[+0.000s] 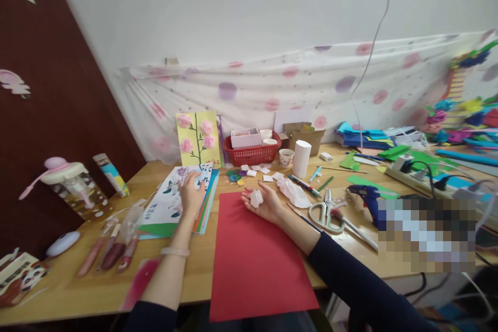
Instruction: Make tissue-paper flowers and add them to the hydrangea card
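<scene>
My right hand [268, 207] is turned palm up above the far right corner of a red sheet of paper [257, 264]. A small crumpled piece of white tissue [256, 198] lies in its palm against the fingers. My left hand [192, 193] hovers over or rests on a white sheet with painted flowers [165, 202]; its fingers are slightly bent and apart, with nothing seen in them. Coloured sheets [210, 202] lie stacked under that painting. Just beyond my right hand is a larger crumpled tissue [293, 192].
Scissors [327, 215], a brush [356, 231] and a blue glue gun [368, 199] lie at the right, near a power strip [412, 176]. Behind stand a tissue roll [301, 159], a paper cup [286, 157] and a red basket [252, 154]. A drink bottle [78, 187] stands left.
</scene>
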Available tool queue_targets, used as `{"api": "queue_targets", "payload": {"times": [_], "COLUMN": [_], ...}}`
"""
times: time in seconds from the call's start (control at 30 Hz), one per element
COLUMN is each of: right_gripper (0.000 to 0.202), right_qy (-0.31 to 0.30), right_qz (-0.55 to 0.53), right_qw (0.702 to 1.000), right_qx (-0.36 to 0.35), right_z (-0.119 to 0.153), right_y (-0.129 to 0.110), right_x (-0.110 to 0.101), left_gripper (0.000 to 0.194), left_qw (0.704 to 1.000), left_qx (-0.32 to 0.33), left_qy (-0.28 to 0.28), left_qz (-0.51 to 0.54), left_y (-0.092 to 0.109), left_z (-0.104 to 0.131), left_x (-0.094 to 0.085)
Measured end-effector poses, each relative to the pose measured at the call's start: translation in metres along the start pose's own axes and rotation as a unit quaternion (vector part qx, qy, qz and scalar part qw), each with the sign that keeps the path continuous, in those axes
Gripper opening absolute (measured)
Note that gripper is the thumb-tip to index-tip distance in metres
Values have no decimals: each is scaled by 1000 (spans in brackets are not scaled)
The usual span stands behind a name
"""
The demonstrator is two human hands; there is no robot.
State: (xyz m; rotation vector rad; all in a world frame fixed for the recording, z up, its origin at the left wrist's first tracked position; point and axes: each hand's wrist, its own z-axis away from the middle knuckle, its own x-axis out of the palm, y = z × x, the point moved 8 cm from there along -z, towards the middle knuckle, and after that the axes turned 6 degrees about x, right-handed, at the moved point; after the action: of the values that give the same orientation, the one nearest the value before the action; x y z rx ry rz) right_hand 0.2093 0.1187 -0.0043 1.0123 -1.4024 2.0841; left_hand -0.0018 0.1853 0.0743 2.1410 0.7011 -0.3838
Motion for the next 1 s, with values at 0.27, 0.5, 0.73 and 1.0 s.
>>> {"api": "queue_targets", "payload": {"times": [0.27,0.5,0.73,1.0], "right_gripper": [49,34,33,35], "right_qy": [-36,-45,-33,-15], "right_qz": [-3,1,-8,25], "right_qw": [999,999,999,1000], "right_qx": [3,16,18,10], "right_z": [2,1,-1,1], "right_y": [4,11,7,8], "right_x": [15,14,6,7], "left_gripper": [16,10,18,17], "left_qw": [972,970,964,948], "left_qx": [168,139,97,23], "left_qy": [-142,-172,-196,-158], "left_qz": [77,103,155,274], "left_y": [92,76,60,46], "left_z": [56,53,53,50], "left_x": [74,79,85,89]}}
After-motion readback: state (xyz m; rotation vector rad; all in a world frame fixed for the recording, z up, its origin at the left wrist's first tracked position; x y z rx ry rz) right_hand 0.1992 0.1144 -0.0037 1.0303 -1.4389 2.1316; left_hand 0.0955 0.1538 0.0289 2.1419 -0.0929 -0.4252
